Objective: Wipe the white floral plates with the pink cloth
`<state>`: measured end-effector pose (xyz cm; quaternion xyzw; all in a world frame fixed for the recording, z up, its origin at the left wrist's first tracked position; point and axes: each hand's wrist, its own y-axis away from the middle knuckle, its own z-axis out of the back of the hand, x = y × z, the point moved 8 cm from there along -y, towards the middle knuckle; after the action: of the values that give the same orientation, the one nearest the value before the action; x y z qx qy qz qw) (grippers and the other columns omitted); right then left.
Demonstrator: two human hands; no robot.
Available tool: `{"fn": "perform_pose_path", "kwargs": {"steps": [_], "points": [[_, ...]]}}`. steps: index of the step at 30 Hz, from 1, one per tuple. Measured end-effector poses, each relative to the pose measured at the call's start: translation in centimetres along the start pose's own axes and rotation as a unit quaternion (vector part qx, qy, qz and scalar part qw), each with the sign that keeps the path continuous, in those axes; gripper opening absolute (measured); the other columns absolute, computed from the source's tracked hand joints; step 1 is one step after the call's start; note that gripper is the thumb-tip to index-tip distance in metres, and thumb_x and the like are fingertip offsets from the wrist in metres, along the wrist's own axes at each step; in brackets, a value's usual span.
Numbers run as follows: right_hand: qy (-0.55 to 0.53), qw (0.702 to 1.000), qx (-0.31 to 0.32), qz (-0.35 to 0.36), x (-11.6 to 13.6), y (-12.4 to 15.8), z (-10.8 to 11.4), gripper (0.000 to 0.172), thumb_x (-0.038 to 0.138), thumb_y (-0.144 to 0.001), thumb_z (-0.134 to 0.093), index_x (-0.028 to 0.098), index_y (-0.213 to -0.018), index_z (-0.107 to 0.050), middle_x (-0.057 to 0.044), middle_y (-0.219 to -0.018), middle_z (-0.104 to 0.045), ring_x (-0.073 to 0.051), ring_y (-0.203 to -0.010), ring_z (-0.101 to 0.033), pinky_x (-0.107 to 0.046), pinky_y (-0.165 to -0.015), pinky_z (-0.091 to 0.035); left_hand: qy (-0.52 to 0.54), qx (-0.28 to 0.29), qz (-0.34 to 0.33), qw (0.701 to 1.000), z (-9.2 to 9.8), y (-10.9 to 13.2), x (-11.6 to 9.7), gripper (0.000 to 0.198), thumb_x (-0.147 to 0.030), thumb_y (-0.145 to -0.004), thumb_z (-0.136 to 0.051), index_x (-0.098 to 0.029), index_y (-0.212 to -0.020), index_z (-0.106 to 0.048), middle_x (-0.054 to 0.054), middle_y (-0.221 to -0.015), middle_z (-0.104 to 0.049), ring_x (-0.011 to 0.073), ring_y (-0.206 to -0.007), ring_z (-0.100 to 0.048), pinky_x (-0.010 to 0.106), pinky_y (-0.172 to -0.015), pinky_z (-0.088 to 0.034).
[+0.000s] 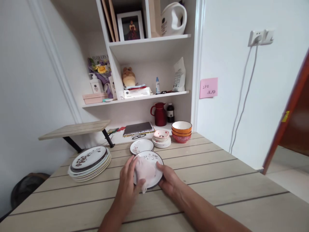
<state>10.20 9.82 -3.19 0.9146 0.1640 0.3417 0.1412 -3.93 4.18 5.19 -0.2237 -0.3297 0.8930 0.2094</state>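
Observation:
A round white plate with a dark rim and a small pattern lies on the wooden table in front of me. My right hand grips its right edge, fingers curled over the rim. My left hand presses a pale pink cloth onto the middle of the plate, fingers closed on the cloth. The cloth hides most of the plate's face.
A stack of large patterned plates sits at the left. Behind are a small plate, a pile of small dishes and stacked orange bowls. A red jug, laptop and shelves stand at the back; a low wooden shelf juts left.

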Motion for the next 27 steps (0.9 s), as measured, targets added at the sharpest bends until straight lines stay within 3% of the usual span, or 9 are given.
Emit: {"fn": "perform_pose_path", "kwargs": {"steps": [2,5,9,13,16,18,22,27], "points": [[0.028,0.999,0.005,0.023,0.2,0.2,-0.1,0.025,0.022,-0.086,-0.056,0.007,-0.105,-0.059,-0.012,-0.087,-0.074,-0.02,-0.072,-0.068,-0.032,-0.073,-0.055,-0.015,0.082,-0.014,0.996,-2.4,0.3,-0.2,0.065,-0.036,-0.087,-0.053,-0.023,-0.145,-0.029,0.013,-0.147,-0.038,0.0286,-0.135,-0.035,0.05,-0.108,-0.032],[0.079,0.995,0.028,0.061,0.5,0.6,-0.7,0.021,0.023,-0.083,-0.059,0.009,-0.099,-0.061,-0.01,-0.083,-0.074,-0.018,-0.067,-0.066,-0.03,-0.066,-0.054,-0.039,0.102,0.025,0.994,-3.8,0.4,1.0,0.065,-0.028,-0.082,-0.058,-0.02,-0.143,-0.035,0.014,-0.143,-0.045,0.0293,-0.131,-0.041,0.05,-0.106,-0.035],[0.131,0.989,0.04,0.053,0.2,1.3,-1.1,0.028,0.031,-0.083,-0.059,0.01,-0.101,-0.061,-0.012,-0.085,-0.074,-0.02,-0.068,-0.067,-0.032,-0.066,-0.052,-0.022,0.041,0.053,0.998,-2.7,0.2,2.1,0.052,-0.017,-0.082,-0.053,-0.023,-0.133,-0.048,0.008,-0.122,-0.06,0.0234,-0.114,-0.054,0.043,-0.098,-0.044],[0.144,0.988,0.034,0.038,0.0,1.6,-1.0,0.035,0.038,-0.084,-0.058,0.01,-0.105,-0.061,-0.013,-0.088,-0.075,-0.023,-0.074,-0.069,-0.035,-0.071,-0.052,-0.008,-0.06,0.073,0.995,-0.5,0.2,2.8,0.039,-0.017,-0.087,-0.048,-0.025,-0.125,-0.055,0.007,-0.111,-0.063,0.0221,-0.105,-0.058,0.039,-0.091,-0.05],[0.126,0.991,0.028,0.028,-0.2,1.5,-0.7,0.038,0.038,-0.083,-0.058,0.011,-0.11,-0.06,-0.013,-0.092,-0.075,-0.024,-0.079,-0.069,-0.036,-0.077,-0.052,-0.06,-0.121,0.067,0.989,1.3,0.4,2.3,0.044,-0.009,-0.086,-0.045,-0.025,-0.125,-0.057,0.007,-0.111,-0.062,0.0222,-0.105,-0.057,0.038,-0.091,-0.049],[0.114,0.993,0.031,0.021,-0.3,1.5,-0.7,0.041,0.039,-0.083,-0.059,0.01,-0.111,-0.06,-0.014,-0.094,-0.075,-0.024,-0.082,-0.069,-0.036,-0.08,-0.052,-0.132,-0.127,0.051,0.982,2.0,0.5,1.4,0.052,-0.001,-0.083,-0.042,-0.028,-0.125,-0.058,0.007,-0.114,-0.061,0.0224,-0.105,-0.056,0.039,-0.093,-0.047],[0.128,0.99,0.061,0.021,-0.4,1.8,-1.3,0.042,0.04,-0.081,-0.061,0.009,-0.108,-0.062,-0.015,-0.093,-0.075,-0.024,-0.082,-0.069,-0.036,-0.081,-0.051,-0.269,-0.049,0.023,0.962,1.2,0.3,-0.4,0.049,-0.005,-0.086,-0.046,-0.033,-0.123,-0.061,0.01,-0.125,-0.059,0.0294,-0.111,-0.054,0.047,-0.09,-0.046],[0.139,0.986,0.068,0.054,0.0,2.0,-1.6,0.043,0.045,-0.079,-0.063,0.012,-0.106,-0.064,-0.013,-0.091,-0.075,-0.025,-0.081,-0.069,-0.037,-0.078,-0.051,-0.27,0.06,-0.042,0.96,-2.1,0.5,-1.2,0.058,-0.002,-0.086,-0.043,-0.033,-0.135,-0.05,0.006,-0.13,-0.057,0.0262,-0.117,-0.052,0.041,-0.094,-0.047]]}}
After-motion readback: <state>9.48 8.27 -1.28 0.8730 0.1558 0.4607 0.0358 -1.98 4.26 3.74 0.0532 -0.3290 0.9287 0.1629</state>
